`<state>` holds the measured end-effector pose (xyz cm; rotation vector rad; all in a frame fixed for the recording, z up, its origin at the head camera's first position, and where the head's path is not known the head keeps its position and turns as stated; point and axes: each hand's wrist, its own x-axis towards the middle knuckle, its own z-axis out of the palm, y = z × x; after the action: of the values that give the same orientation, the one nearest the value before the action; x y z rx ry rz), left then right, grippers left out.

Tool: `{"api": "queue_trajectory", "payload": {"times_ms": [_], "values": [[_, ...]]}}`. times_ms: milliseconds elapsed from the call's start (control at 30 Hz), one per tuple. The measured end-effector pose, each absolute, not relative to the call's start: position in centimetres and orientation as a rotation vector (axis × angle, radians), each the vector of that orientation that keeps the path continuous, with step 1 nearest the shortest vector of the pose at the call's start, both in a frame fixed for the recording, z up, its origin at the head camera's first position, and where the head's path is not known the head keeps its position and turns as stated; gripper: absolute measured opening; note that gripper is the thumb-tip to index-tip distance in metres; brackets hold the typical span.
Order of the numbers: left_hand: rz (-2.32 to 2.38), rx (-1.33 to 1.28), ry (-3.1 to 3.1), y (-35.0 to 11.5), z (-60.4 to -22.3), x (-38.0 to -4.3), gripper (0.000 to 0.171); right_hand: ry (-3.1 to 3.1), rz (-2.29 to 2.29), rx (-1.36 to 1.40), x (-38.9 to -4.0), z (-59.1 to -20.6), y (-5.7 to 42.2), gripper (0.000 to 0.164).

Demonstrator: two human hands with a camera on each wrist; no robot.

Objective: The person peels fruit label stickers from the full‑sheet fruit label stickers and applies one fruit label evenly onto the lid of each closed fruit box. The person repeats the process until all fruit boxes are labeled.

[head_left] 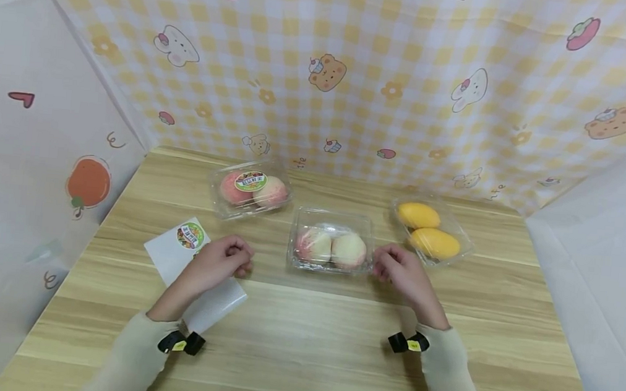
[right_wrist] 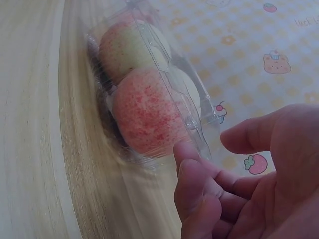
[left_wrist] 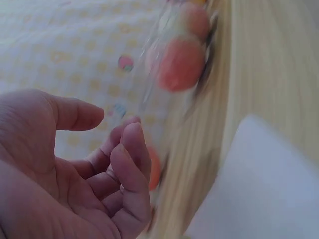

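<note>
My left hand (head_left: 223, 259) hovers over a white sticker sheet (head_left: 216, 308), its fingers loosely curled and nothing held in them. A round green fruit label (head_left: 190, 235) shows on the sheet; the forearm covers part of it. In the middle stands a closed clear plastic box (head_left: 334, 270) with two pinkish-white peaches (head_left: 349, 250) inside and no label on its lid. At its right end is my right hand (head_left: 403, 275). The right wrist view shows the fingertips (right_wrist: 192, 174) right at the box's near end, with the thumb held apart from them.
Behind and left, another clear box (head_left: 227, 213) of peaches carries a label (head_left: 250, 181) on its lid. To the right lies a clear box (head_left: 458, 224) with two yellow mangoes (head_left: 435, 243). A checked cloth (head_left: 354, 112) hangs along the back edge of the wooden table (head_left: 321, 358).
</note>
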<state>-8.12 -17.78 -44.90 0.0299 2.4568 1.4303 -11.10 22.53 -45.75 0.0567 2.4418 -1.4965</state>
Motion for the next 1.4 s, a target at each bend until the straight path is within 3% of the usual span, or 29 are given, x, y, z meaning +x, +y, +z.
{"api": "queue_trajectory", "payload": {"times_ms": [367, 600, 967, 1400], "values": [[1.145, -0.092, 2.797, -25.2, -44.9, -8.7, 0.026, 2.456, -1.488, 0.002, -11.3, -46.3, 22.3, 0.026], [0.996, -0.177, 2.82, -28.6, -45.7, -9.7, 0.047, 2.456, -1.485, -0.001, -11.3, -46.3, 22.2, 0.026], [0.825, -0.111, 2.781, -30.3, -46.2, -11.3, 0.083, 2.464, -1.487, 0.014, -11.2, -46.3, 22.1, 0.023], [0.779, -0.153, 2.732, -30.5, -45.9, -11.3, 0.074, 2.46, -1.478, 0.004, -11.2, -46.0, 22.0, 0.023]]}}
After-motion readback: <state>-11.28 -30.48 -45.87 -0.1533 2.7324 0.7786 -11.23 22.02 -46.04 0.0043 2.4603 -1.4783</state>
